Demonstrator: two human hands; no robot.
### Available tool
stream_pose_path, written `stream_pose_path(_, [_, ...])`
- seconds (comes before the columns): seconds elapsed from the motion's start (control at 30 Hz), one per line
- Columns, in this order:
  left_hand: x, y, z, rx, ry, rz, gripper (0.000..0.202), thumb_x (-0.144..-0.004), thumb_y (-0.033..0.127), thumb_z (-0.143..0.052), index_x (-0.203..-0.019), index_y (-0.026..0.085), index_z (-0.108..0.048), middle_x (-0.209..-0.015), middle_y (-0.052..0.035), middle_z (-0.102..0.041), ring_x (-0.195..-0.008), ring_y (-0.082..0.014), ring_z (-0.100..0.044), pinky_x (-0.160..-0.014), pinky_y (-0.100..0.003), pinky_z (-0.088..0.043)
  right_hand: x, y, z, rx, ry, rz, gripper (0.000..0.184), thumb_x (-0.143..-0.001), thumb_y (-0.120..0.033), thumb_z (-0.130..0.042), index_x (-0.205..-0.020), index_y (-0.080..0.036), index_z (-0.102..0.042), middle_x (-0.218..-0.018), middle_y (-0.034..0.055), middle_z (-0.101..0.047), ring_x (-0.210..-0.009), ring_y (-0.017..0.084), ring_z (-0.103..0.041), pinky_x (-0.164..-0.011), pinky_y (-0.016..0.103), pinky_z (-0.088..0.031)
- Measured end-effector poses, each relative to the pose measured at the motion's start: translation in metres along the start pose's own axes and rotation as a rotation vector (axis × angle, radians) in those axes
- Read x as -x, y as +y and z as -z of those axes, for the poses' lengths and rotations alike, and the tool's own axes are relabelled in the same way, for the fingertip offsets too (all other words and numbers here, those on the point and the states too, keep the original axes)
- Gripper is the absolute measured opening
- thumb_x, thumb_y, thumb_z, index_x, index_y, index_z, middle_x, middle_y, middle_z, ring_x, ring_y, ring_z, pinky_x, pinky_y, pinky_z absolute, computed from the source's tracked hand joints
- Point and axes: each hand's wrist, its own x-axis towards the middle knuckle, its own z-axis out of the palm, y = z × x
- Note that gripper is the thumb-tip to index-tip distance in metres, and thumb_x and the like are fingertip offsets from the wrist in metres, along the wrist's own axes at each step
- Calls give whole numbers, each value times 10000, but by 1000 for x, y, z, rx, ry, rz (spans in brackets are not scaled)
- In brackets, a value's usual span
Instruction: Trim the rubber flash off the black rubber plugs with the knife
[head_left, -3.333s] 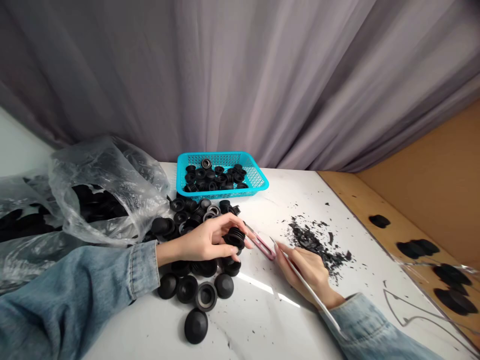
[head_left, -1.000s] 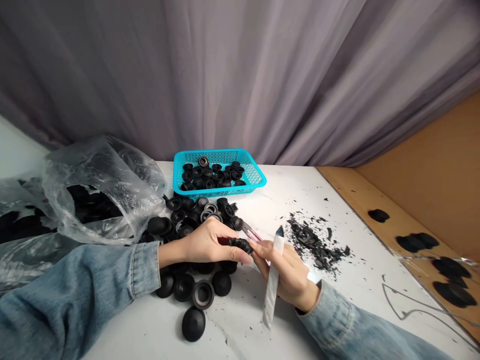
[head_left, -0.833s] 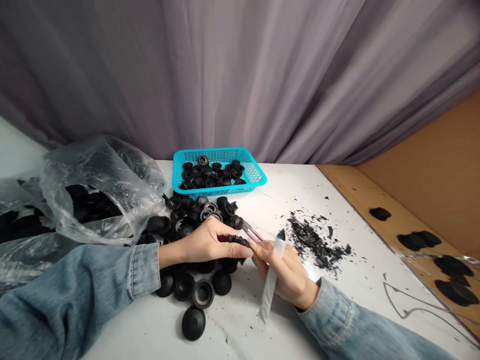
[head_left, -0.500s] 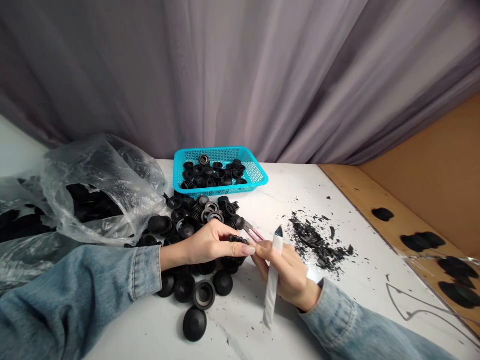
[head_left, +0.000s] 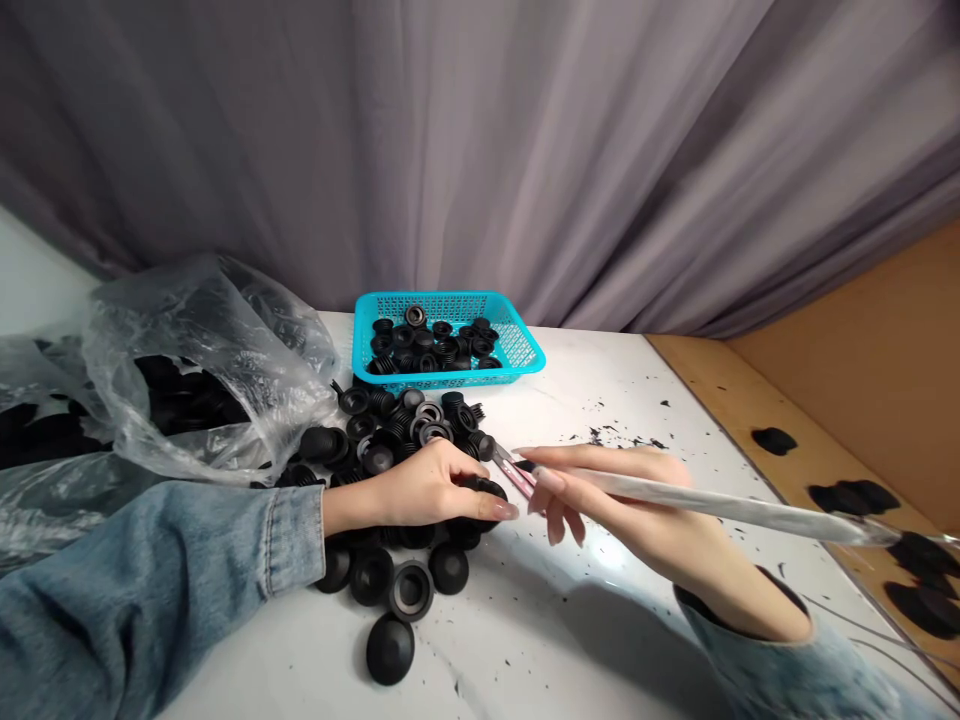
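the left hand (head_left: 429,490) holds a black plug (head_left: 486,487) and the right hand (head_left: 626,490) a long white tool (head_left: 735,508), with the plugs (head_left: 445,350) in the blue basket (head_left: 529,368) maybe done and a big pile (head_left: 377,459) left.

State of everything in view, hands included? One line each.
Left hand: closed on black plug
Right hand: holding white tool
Pink-handled tool: lying near right hand
Blue basket: upright, partly filled
Plastic bag: open, black parts inside
Loose plugs: piled
Shavings: scattered
Curtain: hanging in folds
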Motion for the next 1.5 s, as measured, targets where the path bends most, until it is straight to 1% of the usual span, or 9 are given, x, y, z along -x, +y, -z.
stream_pose_path(0.17, [-1, -3, -1, -17, 22, -1, 179, -712, 238, -635, -609, 96, -601, -532, 58, -393, -530, -58, -326, -485, -177, -280, -7, -1, -6, -218, -41, -104, 189, -822, -357, -605, -844, -191, -519, -581, 16, -679, -462, 134, -617, -421, 223, -485])
stream_pose_path(0.27, [-1, -5, 0, -32, 31, 11, 204, -717, 258, -637, -599, 95, -601, -518, 57, -390, -519, -60, -327, -475, -179, -285, -8, 2, -6, -126, -17, -103, 241, -769, -350, -663, -668, -187, -516, -596, 32, -687, -525, 143, -639, -454, 220, -488])
stream_pose_path(0.43, [0, -9, 1, -56, 42, 48, 249, -717, 305, -638, -593, 96, -581, -519, 55, -376, -512, -63, -326, -468, -190, -267, -6, -3, -5, 15, 33, -4, 280, -786, -336, -638, -565, -190, -549, -937, 57, -723, -819, 182, -680, -656, 252, -534])
stream_pose_path(0.6, [1, -9, 1, -65, 37, 70, 325, -722, 392, -630, -608, 91, -580, -539, 53, -320, -534, -70, -288, -468, -203, -219, -4, -9, -11, 101, 14, -7, 270, -826, -306, -581, -584, -198, -527, -960, 25, -725, -761, 157, -680, -643, 254, -527])
stream_pose_path(0.87, [0, -8, 0, -75, 22, 66, 422, -717, 443, -625, -521, 133, -416, -529, 59, -279, -517, -63, -254, -461, -214, -181, -4, -6, -12, 242, 21, -53, 266, -817, -316, -558, -580, -205, -508, -943, 25, -730, -693, 163, -674, -531, 251, -497])
stream_pose_path(1.2, [-1, -8, -1, -79, 33, 68, 399, -698, 434, -636, -513, 123, -467, -520, 64, -283, -511, -59, -252, -455, -207, -189, -5, -6, -11, 232, 2, -10, 255, -823, -300, -547, -587, -206, -519, -924, 31, -730, -707, 160, -679, -582, 258, -527])
stream_pose_path(1.33, [-1, -9, -1, -75, 39, 85, 391, -677, 421, -656, -507, 120, -475, -506, 63, -295, -499, -57, -255, -443, -206, -180, -4, -6, -11, 295, -15, 15, 195, -835, -298, -542, -668, -214, -594, -897, 27, -732, -673, 155, -678, -551, 253, -522])
stream_pose_path(1.4, [-1, -9, -1, -53, 37, 99, 388, -660, 415, -669, -504, 120, -470, -497, 64, -294, -493, -55, -250, -439, -206, -175, -3, -5, -14, 367, 6, 76, 121, -841, -269, -542, -795, -220, -642, -794, 19, -731, -611, 140, -662, -536, 244, -517])
stream_pose_path(1.5, [-3, -11, 0, -39, 39, 98, 398, -651, 411, -670, -489, 124, -446, -493, 65, -283, -492, -54, -244, -442, -205, -172, -1, 3, -23, 478, 101, 335, 142, -839, -142, -521, -914, -192, -631, -806, 49, -716, -677, 150, -660, -597, 263, -525])
